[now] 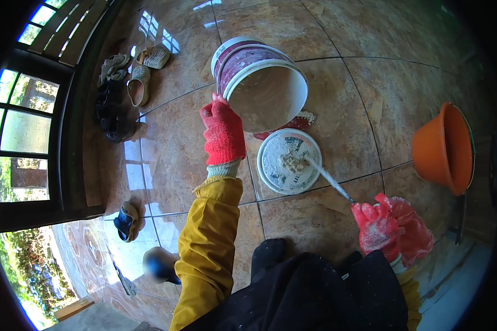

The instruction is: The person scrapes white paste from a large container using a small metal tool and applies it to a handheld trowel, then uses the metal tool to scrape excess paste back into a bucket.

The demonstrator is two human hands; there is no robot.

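Observation:
A white bucket with a purple band is tipped on the tiled floor, its mouth toward me and its inside coated with something pale. My left hand, in a red glove, closes on the near left side of its rim. In front of the bucket lies a round white lid, dusted with white powder and bearing a grey-brown clump. My right hand, also in a powdery red glove, is closed round the end of a long whitish stick. The stick's far tip rests in the clump. Loose red material hangs beside that hand.
A red thing with a powdery end lies partly under the bucket. An orange basin rests tilted on the right. Several shoes line the far left near the window. One dark shoe lies nearer.

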